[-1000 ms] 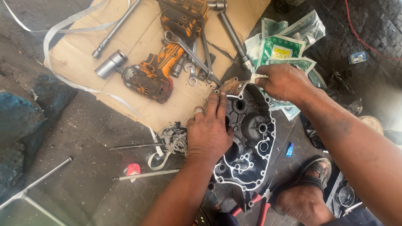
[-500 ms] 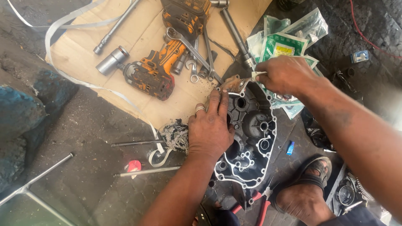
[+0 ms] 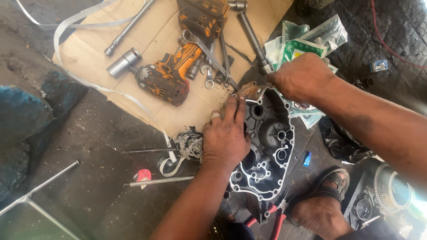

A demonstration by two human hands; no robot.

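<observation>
Clearly, the engine cover (image 3: 267, 146) lies inner side up on the dark floor, beside the cardboard sheet (image 3: 147, 40). The left hand (image 3: 224, 138) presses flat on its left edge, fingers spread, gripping nothing. The right hand (image 3: 300, 80) is closed at the cover's top rim, pinching what looks like a torn strip of old gasket (image 3: 251, 91). The risk: that brittle strip could tear short and leave residue on the sealing face, or crumbs could drop into the cover's bores. The red-handled pliers (image 3: 278, 218) lie near the sandalled foot (image 3: 322, 209).
</observation>
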